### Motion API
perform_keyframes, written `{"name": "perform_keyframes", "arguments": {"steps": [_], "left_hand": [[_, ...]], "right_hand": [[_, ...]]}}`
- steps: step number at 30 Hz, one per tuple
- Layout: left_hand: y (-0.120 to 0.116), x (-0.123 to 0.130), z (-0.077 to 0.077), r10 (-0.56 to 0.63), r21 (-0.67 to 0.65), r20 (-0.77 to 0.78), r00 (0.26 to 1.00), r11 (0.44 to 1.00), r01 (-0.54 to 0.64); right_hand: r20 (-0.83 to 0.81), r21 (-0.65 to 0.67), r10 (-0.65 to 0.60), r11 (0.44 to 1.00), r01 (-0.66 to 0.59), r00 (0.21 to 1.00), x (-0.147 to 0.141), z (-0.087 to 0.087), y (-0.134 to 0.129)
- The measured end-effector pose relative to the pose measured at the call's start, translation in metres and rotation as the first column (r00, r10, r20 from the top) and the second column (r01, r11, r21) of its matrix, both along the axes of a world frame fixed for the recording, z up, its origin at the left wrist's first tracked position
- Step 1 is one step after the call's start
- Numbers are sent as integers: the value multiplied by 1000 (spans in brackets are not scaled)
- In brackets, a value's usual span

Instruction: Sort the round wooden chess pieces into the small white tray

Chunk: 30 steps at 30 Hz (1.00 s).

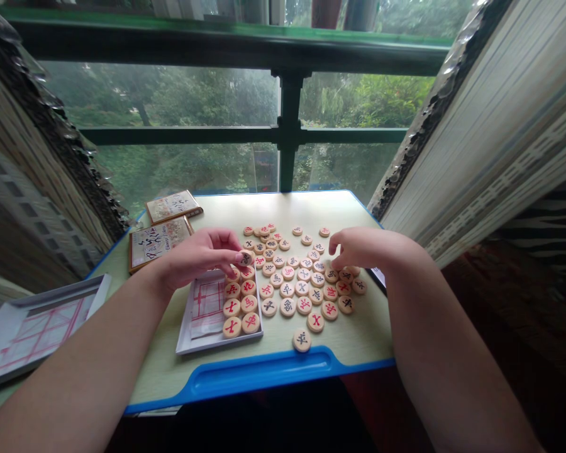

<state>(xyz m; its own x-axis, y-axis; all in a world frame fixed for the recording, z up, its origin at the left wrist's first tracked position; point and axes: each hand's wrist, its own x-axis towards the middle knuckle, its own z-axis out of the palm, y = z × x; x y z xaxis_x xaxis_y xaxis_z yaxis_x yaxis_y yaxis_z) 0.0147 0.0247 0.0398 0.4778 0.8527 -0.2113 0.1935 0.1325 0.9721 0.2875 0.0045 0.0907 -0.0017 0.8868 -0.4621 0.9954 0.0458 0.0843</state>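
Note:
My left hand (210, 255) pinches a round wooden piece with a black character (246, 258) above the far right corner of an open white box (186, 340). Inside the box, red-character pieces (232, 307) stand in two columns on its right side, beside a sheet with red lines (208, 305). My right hand (346, 248) is over the right part of the loose pieces, its fingers bent and apart, with nothing visible between them. Loose pieces with black or red characters (302, 288) lie spread over the middle of the table. One black-character piece (302, 340) lies near the front edge.
Two decorated boxes (173, 206) (158, 240) lie at the table's far left. Another white tray (42, 333) with a red-lined sheet is at the left edge. The pale table (344, 343) has a blue rim and groove. Curtains and a green-framed window (290, 107) surround it.

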Motion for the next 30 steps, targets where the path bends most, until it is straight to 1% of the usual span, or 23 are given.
{"name": "perform_keyframes", "arguments": {"steps": [6,9,11,13,15,16,18,21,25,28,30], "left_hand": [[0,2,0,25,15,-18,1000,1000,-24],[0,2,0,47,28,-39,998,999,-46],[1,2,0,53,29,-40,998,998,-52],[1,2,-1,54,31,-26,998,998,-53],[1,2,-1,51,29,0,999,998,-51],[1,2,-1,49,26,13,999,998,-50],[2,1,-1,49,10,31,998,999,-49],[2,1,-1,48,-8,34,998,999,-47],[3,0,-3,44,7,36,998,999,-44],[4,-1,-4,72,31,35,997,997,-73],[5,-1,-5,97,40,46,994,994,-99]], "right_hand": [[25,87,9,996,-11,1000,4,-8,7],[-9,190,13,982,-11,1000,6,-11,11],[-82,309,-12,950,37,997,8,-10,12],[-168,415,-45,903,112,985,9,-7,13],[-212,466,-56,872,152,976,9,-5,13],[-213,469,-58,870,154,975,9,-4,13],[-204,443,-51,886,139,978,9,-7,15],[-190,407,-33,907,110,981,8,-15,21],[-155,418,0,906,66,988,6,-28,29],[-126,415,15,909,39,992,5,-33,32],[-113,410,4,911,43,994,4,-35,34]]}}
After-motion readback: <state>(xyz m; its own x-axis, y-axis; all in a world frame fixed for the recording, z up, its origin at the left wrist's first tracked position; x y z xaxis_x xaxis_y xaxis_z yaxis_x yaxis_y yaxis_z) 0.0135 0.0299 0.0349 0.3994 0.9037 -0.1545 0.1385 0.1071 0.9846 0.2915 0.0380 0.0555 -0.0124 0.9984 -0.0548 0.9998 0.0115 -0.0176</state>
